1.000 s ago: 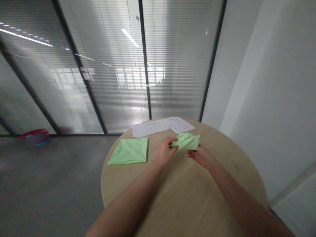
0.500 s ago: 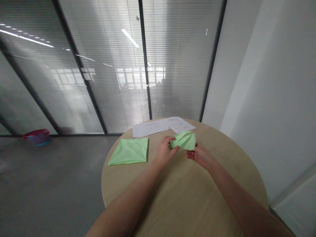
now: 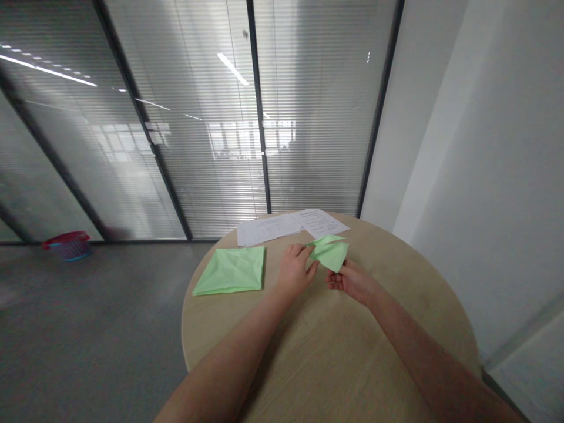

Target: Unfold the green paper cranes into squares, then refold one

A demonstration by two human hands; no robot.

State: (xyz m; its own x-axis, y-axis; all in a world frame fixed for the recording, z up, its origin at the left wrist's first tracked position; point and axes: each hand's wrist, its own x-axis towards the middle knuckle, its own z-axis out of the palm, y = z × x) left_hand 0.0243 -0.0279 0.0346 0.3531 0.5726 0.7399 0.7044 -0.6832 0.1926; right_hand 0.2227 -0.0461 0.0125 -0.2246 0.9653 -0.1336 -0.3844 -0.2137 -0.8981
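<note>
A small folded light-green paper is held just above the round wooden table between both hands. My left hand pinches its left corner with thumb and fingers closed. My right hand grips its lower right point from below, fingers curled. The paper looks like a narrow pointed shape with flaps. A second green paper, creased and folded into a flat square, lies on the table to the left of my left hand.
Two white printed sheets lie at the far edge of the table. Glass partitions with blinds stand behind, a white wall rises on the right. A red and blue basket sits on the grey floor at far left.
The held green paper has been folded smaller and narrower. Both hands have drawn slightly closer together; the right hand moved a little left.
</note>
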